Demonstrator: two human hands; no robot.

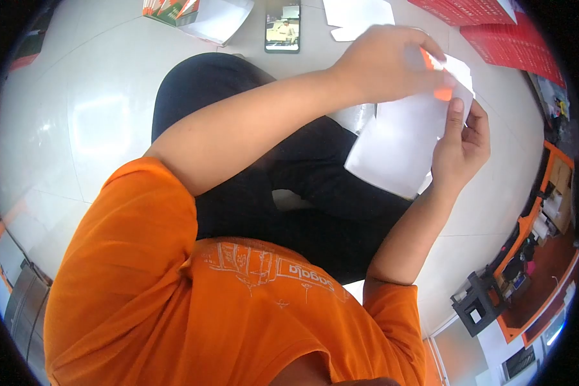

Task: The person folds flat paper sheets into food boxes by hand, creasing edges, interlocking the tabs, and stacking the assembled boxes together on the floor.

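Observation:
My right hand (460,148) grips a stack of white paper sheets (392,141) by its right edge, with the thumb on the front and the fingers curled behind. The sheets hang tilted above my right knee. At their upper corner my left hand (386,67) has its fingers closed around a small orange-and-white piece (442,94). Slight motion blur and the fingers hide part of this piece, so its kind cannot be told. Whether it is joined to the sheets does not show.
A phone (282,27) with a lit screen lies on the tiled floor (103,128). Left of it is a printed booklet (202,18); right of it, white cut paper (359,18). Red printed sheets (511,51) lie at upper right. An orange-edged shelf (540,238) stands at right.

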